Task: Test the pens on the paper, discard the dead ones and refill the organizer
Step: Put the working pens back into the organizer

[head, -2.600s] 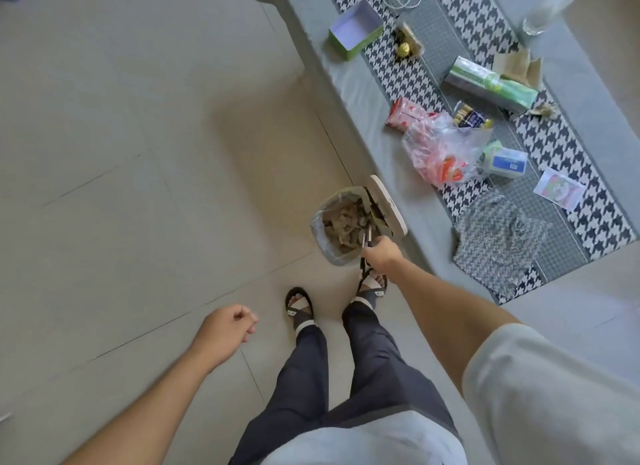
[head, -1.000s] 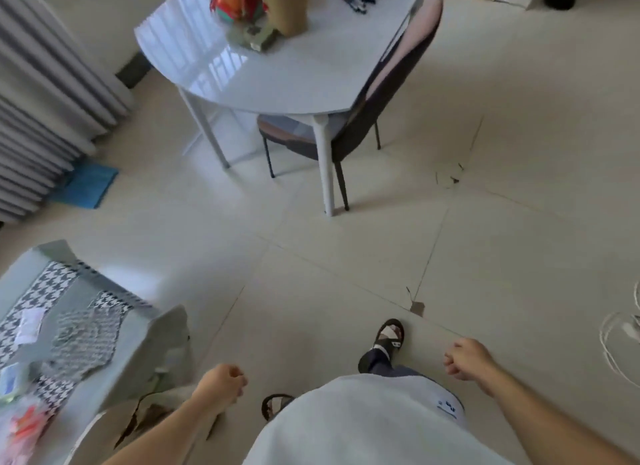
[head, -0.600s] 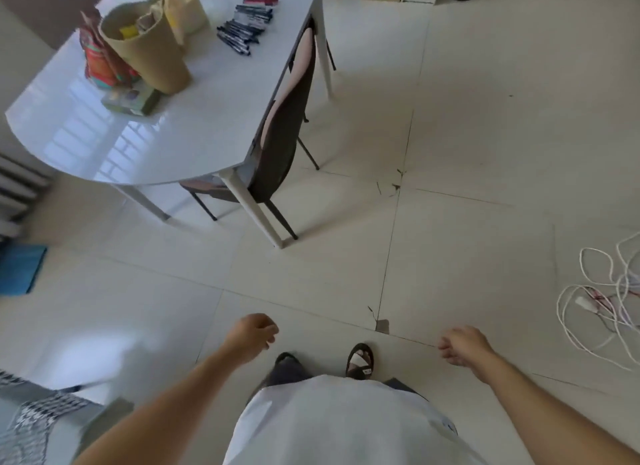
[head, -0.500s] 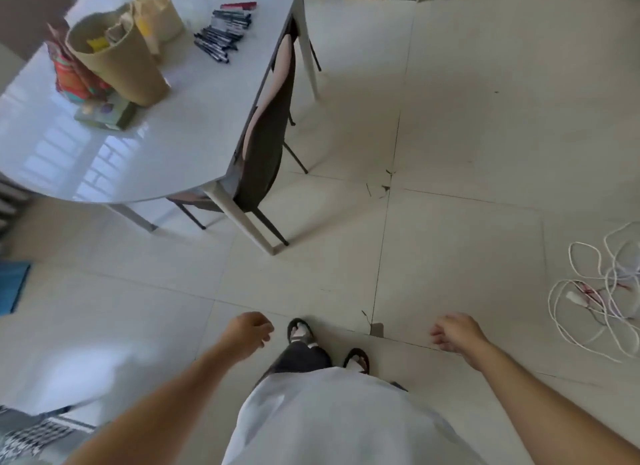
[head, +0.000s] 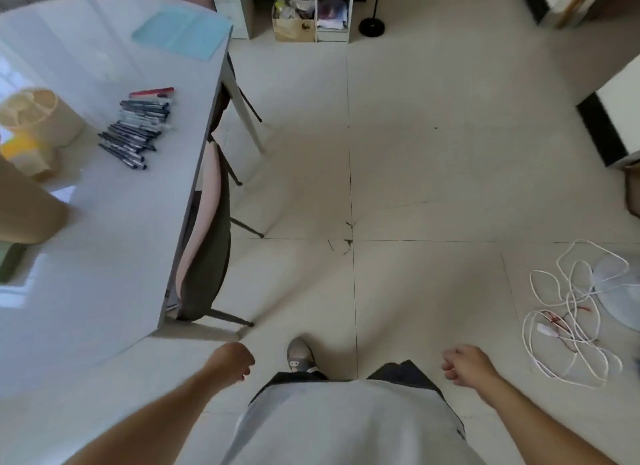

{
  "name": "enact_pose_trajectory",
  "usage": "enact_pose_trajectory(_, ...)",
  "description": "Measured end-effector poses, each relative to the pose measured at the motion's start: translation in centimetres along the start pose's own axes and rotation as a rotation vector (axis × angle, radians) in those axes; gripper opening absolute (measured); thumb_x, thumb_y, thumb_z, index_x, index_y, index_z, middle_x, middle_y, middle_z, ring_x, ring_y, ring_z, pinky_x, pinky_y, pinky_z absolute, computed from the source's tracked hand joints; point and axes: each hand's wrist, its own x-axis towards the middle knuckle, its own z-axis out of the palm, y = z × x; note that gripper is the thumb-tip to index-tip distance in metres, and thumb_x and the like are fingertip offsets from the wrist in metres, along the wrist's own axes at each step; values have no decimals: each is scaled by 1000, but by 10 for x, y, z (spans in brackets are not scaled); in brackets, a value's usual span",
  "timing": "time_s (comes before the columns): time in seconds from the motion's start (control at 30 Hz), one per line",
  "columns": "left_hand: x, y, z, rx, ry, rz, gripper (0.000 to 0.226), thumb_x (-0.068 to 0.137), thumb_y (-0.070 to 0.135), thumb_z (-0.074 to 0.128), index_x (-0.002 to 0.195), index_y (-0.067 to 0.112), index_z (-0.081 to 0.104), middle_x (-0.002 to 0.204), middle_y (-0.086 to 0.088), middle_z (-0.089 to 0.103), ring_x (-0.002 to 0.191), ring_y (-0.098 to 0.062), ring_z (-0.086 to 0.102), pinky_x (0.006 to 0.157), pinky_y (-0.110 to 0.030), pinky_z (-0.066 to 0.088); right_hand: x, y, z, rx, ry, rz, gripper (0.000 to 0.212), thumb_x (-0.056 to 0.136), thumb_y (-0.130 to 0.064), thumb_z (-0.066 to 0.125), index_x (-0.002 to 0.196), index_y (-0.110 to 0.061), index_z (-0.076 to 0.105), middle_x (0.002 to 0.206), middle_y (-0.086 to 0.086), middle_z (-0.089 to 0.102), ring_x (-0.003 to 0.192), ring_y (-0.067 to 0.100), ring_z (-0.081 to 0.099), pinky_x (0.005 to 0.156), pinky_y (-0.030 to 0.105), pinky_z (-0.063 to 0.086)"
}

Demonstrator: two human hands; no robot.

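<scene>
Pale floor tiles pass beneath us; both our grips, left (head: 231, 362) and right (head: 465, 369), hang loosely curled, holding nothing. Pens (head: 136, 130) lie fanned on the counter (head: 104, 239) ahead-left of them, long axes running left-right.

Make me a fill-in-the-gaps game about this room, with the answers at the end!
1. The pens lie in a row on the white ____.
2. One pen at the far end is ____ in colour.
3. A tangled white ____ lies on the floor on the person's right.
4. The left hand and right hand both hold ____.

Answers: table; red; cable; nothing
</scene>
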Motion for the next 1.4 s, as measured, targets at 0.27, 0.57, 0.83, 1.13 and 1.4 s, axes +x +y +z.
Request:
enact_pose_trajectory(0.27, 45, 194, -63, -48, -12, 257, 18, 92, 9, 54, 85, 7, 71, 76, -8, 70, 51, -11, 59, 50, -21, 45, 66, -114, -58, 19, -43, -27, 18, 97, -12, 58, 95, 4, 66, 82, 14, 69, 60, 22, 59, 60, 31, 48)
enact_pose_trajectory(0.57, 92, 322, -121, -177, 130, 107, 16, 90, 12, 58, 84, 12, 72, 75, -6, 74, 60, -16, 64, 55, -24, 49, 192, -279, -154, -80, -164, 19, 12, 95, -12, 62, 87, -3, 61, 72, 14, 60, 56, 23, 52, 54, 28, 37)
enact_pose_trajectory(0.83, 117, 367, -154, -378, 164, -42, 15, 92, 16, 58, 89, 12, 72, 79, -7, 74, 65, -18, 68, 59, -27, 52, 268, -493, -182, -210, -206, -215, 13, 97, -3, 56, 86, -4, 61, 75, 16, 60, 57, 23, 51, 51, 26, 36)
enact_pose_trajectory(1.13, 208, 404, -259, -455, 116, -159, 15, 91, 15, 54, 90, 11, 68, 83, -8, 73, 63, -17, 62, 54, -23, 45, 329, -656, -149, -455, -180, -233, 18, 95, -3, 57, 78, -8, 60, 66, 12, 58, 52, 20, 49, 50, 25, 34)
enact_pose_trajectory(1.4, 264, 479, -405, -486, 207, 25, 13, 91, 22, 59, 89, 14, 70, 84, -3, 74, 65, -13, 65, 57, -22, 51, 344, -822, -90, -588, -209, -361, 18, 96, -6, 58, 87, 3, 70, 69, 12, 67, 59, 24, 57, 58, 32, 46)
